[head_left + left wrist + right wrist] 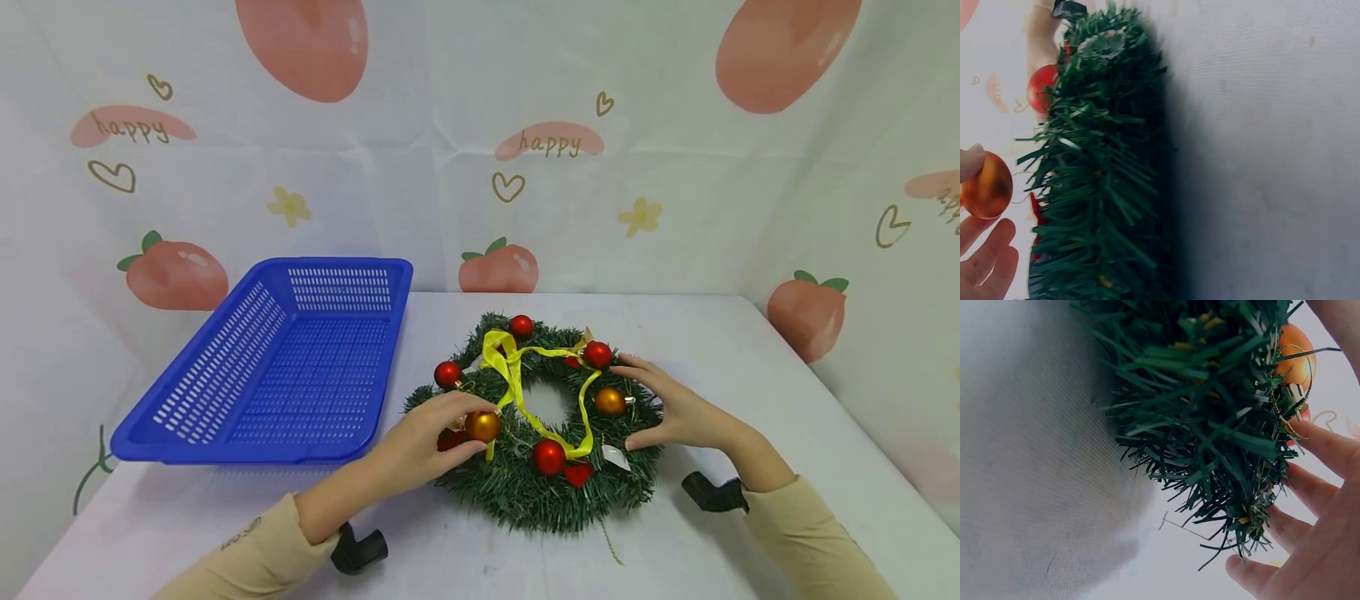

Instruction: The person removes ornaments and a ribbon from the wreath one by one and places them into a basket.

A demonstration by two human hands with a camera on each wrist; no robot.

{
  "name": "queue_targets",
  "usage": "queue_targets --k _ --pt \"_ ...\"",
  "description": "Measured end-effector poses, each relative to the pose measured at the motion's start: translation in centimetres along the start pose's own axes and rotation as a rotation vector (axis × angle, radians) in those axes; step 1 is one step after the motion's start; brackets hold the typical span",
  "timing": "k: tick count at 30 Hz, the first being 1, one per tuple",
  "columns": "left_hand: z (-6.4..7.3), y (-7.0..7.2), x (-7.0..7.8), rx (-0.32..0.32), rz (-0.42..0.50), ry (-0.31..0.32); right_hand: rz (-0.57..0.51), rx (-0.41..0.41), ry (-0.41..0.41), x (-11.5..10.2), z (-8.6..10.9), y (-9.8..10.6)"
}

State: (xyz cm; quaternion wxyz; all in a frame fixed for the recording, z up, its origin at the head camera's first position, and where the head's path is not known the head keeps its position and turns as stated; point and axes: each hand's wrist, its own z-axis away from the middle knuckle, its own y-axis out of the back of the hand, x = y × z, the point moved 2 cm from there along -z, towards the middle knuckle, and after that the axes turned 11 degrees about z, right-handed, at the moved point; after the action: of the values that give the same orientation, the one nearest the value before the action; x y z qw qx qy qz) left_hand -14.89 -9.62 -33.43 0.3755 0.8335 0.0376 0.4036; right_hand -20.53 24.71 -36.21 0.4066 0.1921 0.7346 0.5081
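Well, upper-frame cloth reads "happy"; lower centre, left hand pinches a gold bauble; right hand, fingers spread, touches a bristly wreath.

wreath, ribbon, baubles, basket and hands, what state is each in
wreath, lying on the table
yellow ribbon, looped loosely over it
red baubles, on the wreath
left gold bauble, pinched between fingers and thumb
left hand, gripping that bauble
right gold bauble, on the wreath
blue basket, upright, open-topped
right hand, fingers extended at the wreath's edge
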Motion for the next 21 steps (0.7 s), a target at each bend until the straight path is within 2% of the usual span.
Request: queue_targets --k 10,21 --pt "-0.2 1.8 1.3 0.019 -0.025 -0.007 0.008 0.0 0.013 0.1 0.0 0.0" --pt "-0.2 6.1 2.6 0.124 -0.128 -0.104 0.008 -0.007 0.01 0.2 0.0 0.0"
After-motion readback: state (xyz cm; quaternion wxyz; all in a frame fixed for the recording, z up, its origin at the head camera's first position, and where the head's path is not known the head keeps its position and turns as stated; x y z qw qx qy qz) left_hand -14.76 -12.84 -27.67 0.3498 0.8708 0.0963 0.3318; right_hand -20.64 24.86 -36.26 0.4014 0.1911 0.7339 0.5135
